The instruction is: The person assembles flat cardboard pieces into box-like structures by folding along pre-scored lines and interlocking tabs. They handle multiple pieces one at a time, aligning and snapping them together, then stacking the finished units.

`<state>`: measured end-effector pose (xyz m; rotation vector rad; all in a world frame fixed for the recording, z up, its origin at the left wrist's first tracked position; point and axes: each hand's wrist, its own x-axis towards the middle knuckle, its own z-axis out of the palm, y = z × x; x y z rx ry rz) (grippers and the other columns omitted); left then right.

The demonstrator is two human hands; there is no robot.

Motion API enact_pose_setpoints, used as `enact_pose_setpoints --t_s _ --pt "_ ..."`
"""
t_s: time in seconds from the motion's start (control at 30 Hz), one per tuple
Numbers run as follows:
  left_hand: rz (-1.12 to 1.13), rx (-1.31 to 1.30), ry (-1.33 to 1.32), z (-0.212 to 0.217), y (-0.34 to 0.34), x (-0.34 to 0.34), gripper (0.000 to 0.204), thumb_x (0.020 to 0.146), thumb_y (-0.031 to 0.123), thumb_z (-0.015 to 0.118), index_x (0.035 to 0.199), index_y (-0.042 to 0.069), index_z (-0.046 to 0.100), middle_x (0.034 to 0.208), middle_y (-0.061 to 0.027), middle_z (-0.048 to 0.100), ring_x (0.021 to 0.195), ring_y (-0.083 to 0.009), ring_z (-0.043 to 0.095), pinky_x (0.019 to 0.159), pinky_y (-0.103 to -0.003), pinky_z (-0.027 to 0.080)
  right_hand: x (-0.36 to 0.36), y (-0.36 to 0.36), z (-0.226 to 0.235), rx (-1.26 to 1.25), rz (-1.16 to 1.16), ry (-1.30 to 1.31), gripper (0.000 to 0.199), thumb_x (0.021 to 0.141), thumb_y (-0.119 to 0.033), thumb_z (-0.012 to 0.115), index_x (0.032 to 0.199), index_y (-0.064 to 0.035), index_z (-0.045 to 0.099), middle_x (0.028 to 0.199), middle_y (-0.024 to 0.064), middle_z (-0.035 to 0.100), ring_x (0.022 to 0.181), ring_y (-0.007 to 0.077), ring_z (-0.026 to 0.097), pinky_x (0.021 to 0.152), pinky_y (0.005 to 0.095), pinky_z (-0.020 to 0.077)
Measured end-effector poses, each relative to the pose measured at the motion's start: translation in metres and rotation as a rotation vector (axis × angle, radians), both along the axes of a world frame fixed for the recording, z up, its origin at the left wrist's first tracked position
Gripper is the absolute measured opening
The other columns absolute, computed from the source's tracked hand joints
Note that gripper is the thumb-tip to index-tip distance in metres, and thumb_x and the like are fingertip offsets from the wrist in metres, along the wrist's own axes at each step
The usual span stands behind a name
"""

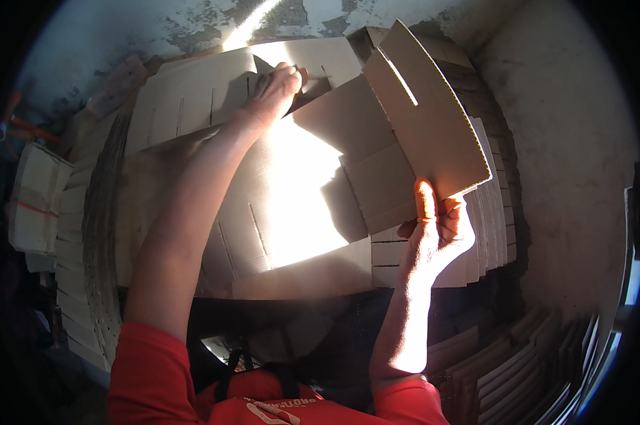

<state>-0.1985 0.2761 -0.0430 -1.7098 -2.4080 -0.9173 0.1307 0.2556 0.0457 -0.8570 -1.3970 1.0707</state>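
Note:
Between the thumb and fingers of my right hand (437, 223), the lower end of a brown cardboard strip (437, 124) is pinched. The strip is raised and tilted, with a narrow slot cut near its upper end. My left hand (279, 86) reaches far across the work surface, its fingers curled closed beside a small dark brown edge; what they grip is hidden. Below both hands lies slotted cardboard (242, 230), partly in bright sunlight. Another slotted cardboard sheet (178, 110) lies at the far left, near my left hand.
Stacked cardboard pieces (484, 241) stand to the right, behind my right hand. More stacks (75, 248) line the left, beside a pale bundle with a red band (40, 205). Cardboard sheets (511, 375) stand at lower right. A peeling wall (192, 32) closes off the back.

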Motion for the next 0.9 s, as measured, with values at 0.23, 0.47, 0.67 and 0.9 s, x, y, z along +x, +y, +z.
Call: enact_pose_setpoints --t_s 0.23,0.47,0.67,0.9 --pt "-0.113 0.503 0.668 0.064 0.004 0.017 0.013 0.079 0.000 0.061 0.093 0.000 0.060 0.085 -0.0074 0.057 0.077 -0.0228 0.056 0.064 -0.033 0.053 0.004 -0.002 -0.005 0.035 0.041 -0.041 0.016 0.087 -0.004 0.071 0.078 -0.0004 0.057 0.062 -0.0016 0.051 0.047 0.0020 0.039 0.044 0.0199 0.0305" --pt "-0.134 0.532 0.790 0.095 0.003 0.037 0.017 0.074 -0.004 0.063 0.091 -0.003 0.060 0.088 -0.0092 0.057 0.077 -0.0219 0.056 0.061 -0.032 0.053 0.006 0.003 -0.014 0.154 0.064 -0.074 0.003 0.090 -0.004 0.066 0.090 -0.0013 0.066 0.062 -0.0020 0.058 0.041 0.0015 0.046 0.039 0.0165 0.0356" --pt "-0.095 0.550 0.796 0.101 0.004 0.035 0.019 0.073 -0.004 0.062 0.092 -0.004 0.060 0.091 -0.0098 0.058 0.080 -0.0223 0.058 0.062 -0.033 0.053 0.005 0.000 -0.017 0.207 0.066 -0.099 0.009 0.089 -0.005 0.069 0.083 -0.0022 0.063 0.061 -0.0019 0.054 0.044 0.0021 0.045 0.040 0.0178 0.0374" --pt "-0.181 0.454 0.797 0.107 -0.019 0.077 0.024 0.075 -0.002 0.064 0.099 -0.004 0.063 0.091 -0.0097 0.059 0.079 -0.0222 0.059 0.061 -0.031 0.054 0.004 0.003 -0.022 0.239 0.061 -0.077 0.016 0.089 -0.003 0.068 0.082 -0.0035 0.054 0.060 -0.0017 0.051 0.043 0.0026 0.043 0.039 0.0184 0.0359"
